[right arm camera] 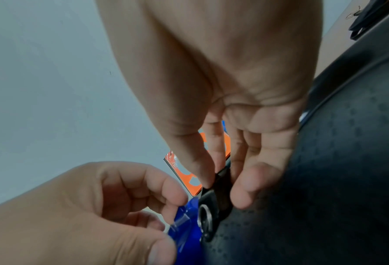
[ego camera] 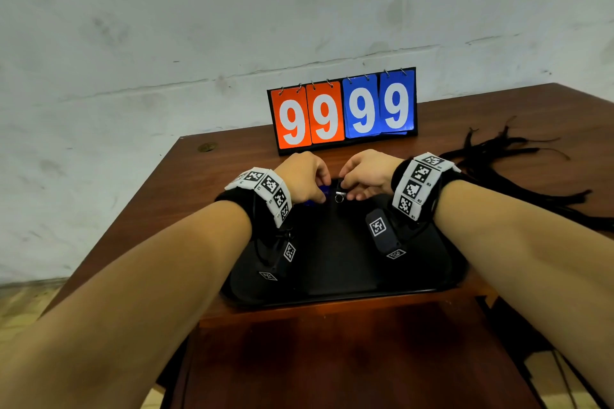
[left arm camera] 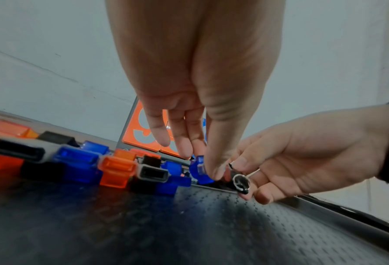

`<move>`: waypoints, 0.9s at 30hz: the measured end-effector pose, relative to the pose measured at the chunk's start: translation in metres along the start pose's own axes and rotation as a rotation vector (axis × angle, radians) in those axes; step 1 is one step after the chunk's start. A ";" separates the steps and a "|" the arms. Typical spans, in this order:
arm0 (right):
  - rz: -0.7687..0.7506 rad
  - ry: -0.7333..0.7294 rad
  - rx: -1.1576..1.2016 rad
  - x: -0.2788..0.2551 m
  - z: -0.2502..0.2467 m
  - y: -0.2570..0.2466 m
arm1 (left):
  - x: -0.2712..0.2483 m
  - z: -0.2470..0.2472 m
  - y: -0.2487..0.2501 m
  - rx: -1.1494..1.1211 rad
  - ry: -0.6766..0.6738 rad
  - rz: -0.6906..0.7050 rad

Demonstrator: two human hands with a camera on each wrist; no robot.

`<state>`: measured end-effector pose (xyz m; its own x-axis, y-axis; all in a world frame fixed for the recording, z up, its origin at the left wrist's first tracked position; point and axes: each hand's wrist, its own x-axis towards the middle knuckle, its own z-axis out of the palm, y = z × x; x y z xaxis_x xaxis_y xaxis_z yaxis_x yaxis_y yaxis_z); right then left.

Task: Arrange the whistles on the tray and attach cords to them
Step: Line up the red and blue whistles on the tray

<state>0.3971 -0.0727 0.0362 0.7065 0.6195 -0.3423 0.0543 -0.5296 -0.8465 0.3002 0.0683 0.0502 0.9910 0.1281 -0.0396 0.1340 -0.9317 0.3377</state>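
Right hand (right arm camera: 234, 143) fingers pinch the black whistle (right arm camera: 218, 193) with its metal ring (right arm camera: 204, 216); left hand (right arm camera: 111, 202) grips the blue whistle (right arm camera: 186, 226), both over the tray (left arm camera: 279, 224). Risk: bumping the whistle row (left arm camera: 111, 165), knocking it askew.

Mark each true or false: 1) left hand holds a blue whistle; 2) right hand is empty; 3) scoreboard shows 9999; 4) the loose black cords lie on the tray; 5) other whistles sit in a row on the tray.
1) True. The left hand pinches the blue whistle.
2) False. The right hand pinches a black cord end with a metal ring.
3) True. The scoreboard shows two orange 9s and two blue 9s.
4) False. The bundle of black cords lies on the wooden table, to the right of the tray.
5) True. Orange, blue, grey and black whistles line the tray's far side.
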 end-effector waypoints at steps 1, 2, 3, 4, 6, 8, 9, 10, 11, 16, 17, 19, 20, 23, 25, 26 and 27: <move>0.002 0.002 -0.004 0.000 0.000 0.001 | 0.000 0.000 0.000 0.005 -0.011 0.001; 0.004 0.008 -0.008 0.001 0.000 0.002 | 0.000 0.000 0.000 0.010 -0.022 0.000; 0.006 0.016 -0.013 0.001 0.000 0.002 | 0.000 0.000 0.001 0.017 -0.032 -0.005; 0.014 0.023 -0.016 0.001 -0.001 0.003 | 0.000 0.000 0.001 0.025 -0.039 -0.011; 0.037 0.039 -0.037 0.002 -0.002 0.004 | 0.001 0.002 0.001 0.042 -0.045 -0.018; 0.057 0.078 -0.120 0.003 -0.003 0.005 | 0.002 0.004 0.001 0.054 -0.050 -0.016; 0.063 0.097 -0.171 0.003 -0.005 0.006 | 0.002 0.005 0.001 0.055 -0.050 -0.017; 0.072 0.107 -0.218 0.003 -0.006 0.006 | 0.002 0.006 0.002 0.053 -0.049 -0.017; 0.081 0.107 -0.260 0.002 -0.008 0.007 | 0.003 0.006 0.002 0.052 -0.047 -0.016; 0.133 0.066 -0.332 -0.003 -0.011 0.007 | 0.002 0.006 0.000 0.047 -0.039 -0.025; 0.142 0.057 -0.324 -0.002 -0.010 0.008 | 0.002 0.006 -0.001 0.052 -0.040 -0.034; 0.144 0.045 -0.308 -0.002 -0.006 0.008 | 0.002 0.006 -0.002 0.056 -0.049 -0.054; 0.139 0.044 -0.302 -0.001 -0.004 0.008 | 0.002 0.006 -0.004 0.055 -0.054 -0.060; 0.110 0.043 -0.308 0.000 0.004 0.005 | 0.001 0.005 -0.005 0.063 -0.057 -0.062; 0.090 0.047 -0.332 0.001 0.008 0.005 | 0.001 0.005 -0.006 0.071 -0.048 -0.061; 0.079 0.055 -0.347 0.002 0.009 0.005 | 0.001 0.005 -0.006 0.070 -0.044 -0.060; 0.067 0.065 -0.360 0.002 0.009 0.005 | 0.001 0.005 -0.006 0.071 -0.040 -0.060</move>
<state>0.3926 -0.0685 0.0279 0.7594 0.5445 -0.3560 0.2427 -0.7449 -0.6215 0.2999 0.0724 0.0437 0.9804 0.1722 -0.0960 0.1919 -0.9447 0.2660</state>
